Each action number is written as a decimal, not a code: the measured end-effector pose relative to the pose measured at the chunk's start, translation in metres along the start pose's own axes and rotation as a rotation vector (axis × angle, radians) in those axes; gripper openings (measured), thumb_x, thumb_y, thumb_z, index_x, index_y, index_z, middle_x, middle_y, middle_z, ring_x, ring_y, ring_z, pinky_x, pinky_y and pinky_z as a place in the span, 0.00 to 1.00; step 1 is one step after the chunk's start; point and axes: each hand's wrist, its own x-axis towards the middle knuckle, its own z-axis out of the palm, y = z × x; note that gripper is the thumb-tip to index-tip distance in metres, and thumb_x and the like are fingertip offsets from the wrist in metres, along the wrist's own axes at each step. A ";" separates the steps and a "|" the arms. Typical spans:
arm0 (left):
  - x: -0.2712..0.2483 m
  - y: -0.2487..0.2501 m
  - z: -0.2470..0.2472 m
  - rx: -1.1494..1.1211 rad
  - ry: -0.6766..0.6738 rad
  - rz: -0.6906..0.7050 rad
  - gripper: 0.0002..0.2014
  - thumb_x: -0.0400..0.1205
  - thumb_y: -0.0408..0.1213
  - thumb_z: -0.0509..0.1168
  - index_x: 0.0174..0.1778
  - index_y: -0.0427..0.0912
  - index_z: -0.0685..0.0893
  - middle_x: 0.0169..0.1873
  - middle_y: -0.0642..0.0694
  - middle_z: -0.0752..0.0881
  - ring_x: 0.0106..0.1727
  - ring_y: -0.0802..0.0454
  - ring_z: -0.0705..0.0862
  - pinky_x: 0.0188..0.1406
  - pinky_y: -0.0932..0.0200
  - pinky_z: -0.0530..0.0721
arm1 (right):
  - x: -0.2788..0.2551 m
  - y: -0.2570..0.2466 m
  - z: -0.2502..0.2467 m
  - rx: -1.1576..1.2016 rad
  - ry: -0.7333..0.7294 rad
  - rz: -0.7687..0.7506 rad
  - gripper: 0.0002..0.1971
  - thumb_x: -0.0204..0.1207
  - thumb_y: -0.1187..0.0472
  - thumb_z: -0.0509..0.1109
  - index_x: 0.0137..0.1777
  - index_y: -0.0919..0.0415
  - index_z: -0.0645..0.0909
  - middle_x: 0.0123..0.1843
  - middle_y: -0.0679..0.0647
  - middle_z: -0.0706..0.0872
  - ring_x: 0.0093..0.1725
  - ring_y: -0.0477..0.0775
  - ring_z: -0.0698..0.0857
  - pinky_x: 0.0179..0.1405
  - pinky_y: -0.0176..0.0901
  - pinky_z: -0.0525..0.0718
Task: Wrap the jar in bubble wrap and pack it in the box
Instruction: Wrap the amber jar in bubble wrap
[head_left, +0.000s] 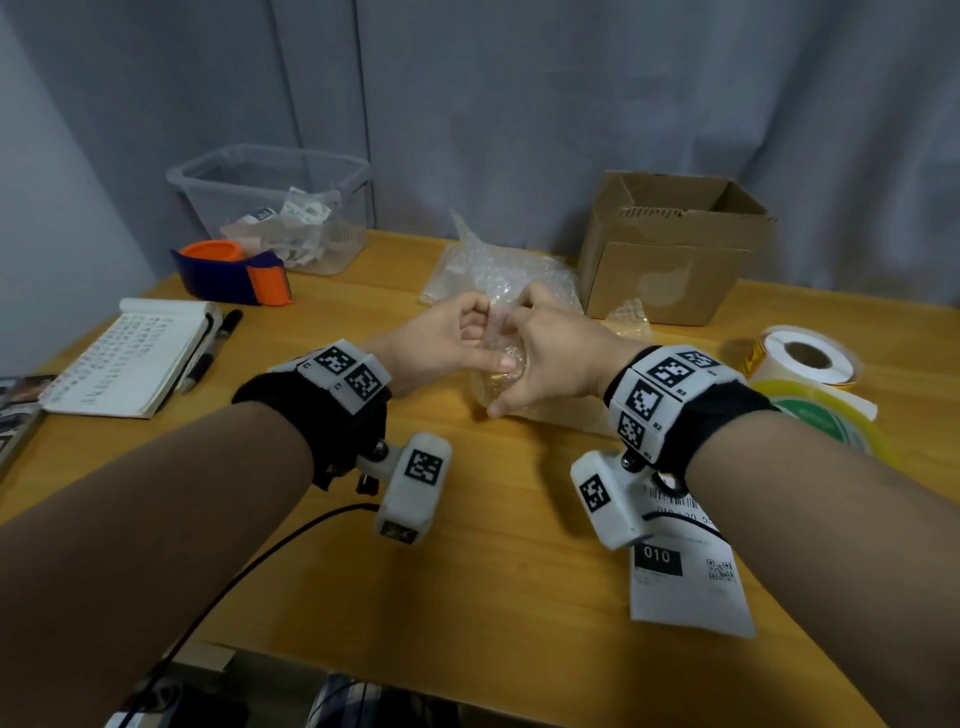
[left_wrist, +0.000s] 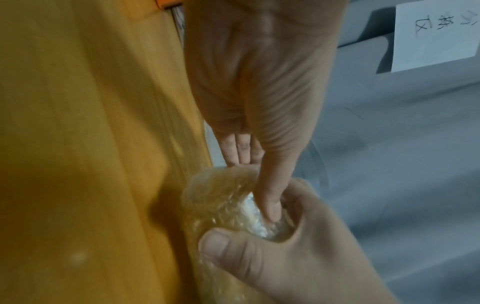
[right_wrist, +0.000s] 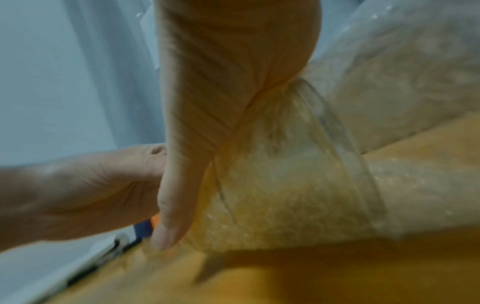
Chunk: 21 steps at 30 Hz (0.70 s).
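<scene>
Left fingers (head_left: 475, 312): curled, pinching clear bubble wrap (head_left: 501, 270).
Right fingers (head_left: 524, 306): gripping wrapped clear jar (right_wrist: 293, 174).
Jar axis: cannot tell.

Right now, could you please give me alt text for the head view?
Both hands, left hand and right hand, hold a jar in bubble wrap on a wooden table; an open cardboard box stands behind.
</scene>
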 end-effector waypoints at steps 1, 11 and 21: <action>-0.002 -0.003 -0.001 -0.029 -0.008 -0.009 0.21 0.71 0.21 0.73 0.53 0.40 0.73 0.43 0.51 0.86 0.44 0.63 0.87 0.46 0.68 0.85 | 0.000 -0.002 0.002 -0.026 0.009 -0.023 0.45 0.51 0.34 0.81 0.64 0.59 0.74 0.59 0.52 0.65 0.53 0.49 0.73 0.53 0.41 0.78; -0.001 -0.021 -0.001 -0.178 -0.041 -0.029 0.16 0.76 0.22 0.68 0.58 0.38 0.79 0.50 0.47 0.87 0.53 0.53 0.86 0.56 0.60 0.84 | -0.019 0.006 -0.006 -0.339 -0.035 0.006 0.49 0.60 0.25 0.68 0.78 0.48 0.60 0.73 0.52 0.73 0.72 0.58 0.72 0.73 0.62 0.65; 0.007 -0.021 0.008 -0.145 -0.040 -0.062 0.13 0.80 0.25 0.64 0.60 0.37 0.80 0.55 0.42 0.85 0.54 0.53 0.85 0.55 0.64 0.85 | -0.013 0.021 0.009 -0.002 0.053 0.081 0.42 0.62 0.33 0.75 0.69 0.57 0.69 0.61 0.53 0.80 0.61 0.56 0.77 0.57 0.44 0.72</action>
